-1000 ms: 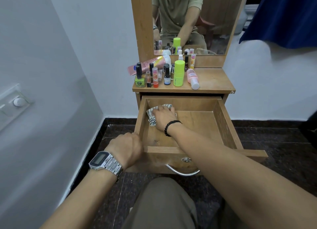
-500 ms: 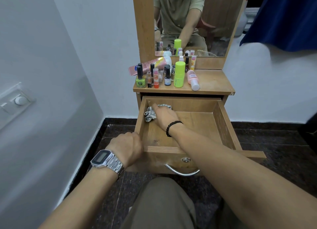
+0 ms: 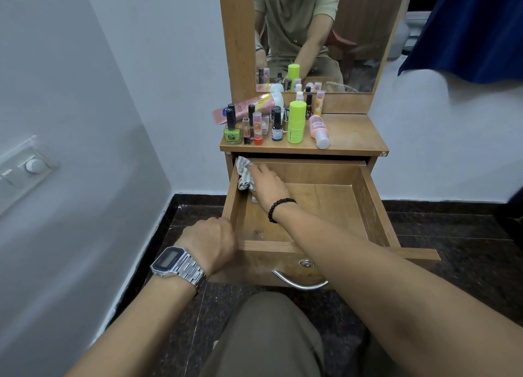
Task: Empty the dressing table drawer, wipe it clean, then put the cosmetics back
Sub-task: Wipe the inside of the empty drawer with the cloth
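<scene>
The wooden drawer (image 3: 370,207) is pulled out and holds no cosmetics. My right hand (image 3: 266,184) presses a grey striped cloth (image 3: 244,173) into the drawer's far left corner, against the left wall. My left hand (image 3: 210,242) grips the drawer's front left corner, fingers curled over the edge. Several cosmetics stand on the dressing table top (image 3: 353,133): a green nail polish (image 3: 232,127), a lime green stick (image 3: 296,122), a pink tube (image 3: 249,106) lying down and a pink bottle (image 3: 318,130) on its side.
A mirror (image 3: 325,37) rises behind the cosmetics. White walls close in on the left and behind. A wall switch plate (image 3: 25,167) sits on the left. Dark stone floor (image 3: 452,235) surrounds the table. A blue cloth (image 3: 467,28) hangs at the upper right. The drawer handle (image 3: 300,283) faces my knee.
My right hand has slid the cloth from the drawer floor up into the far left corner against the side wall. My left hand has stayed on the drawer front.
</scene>
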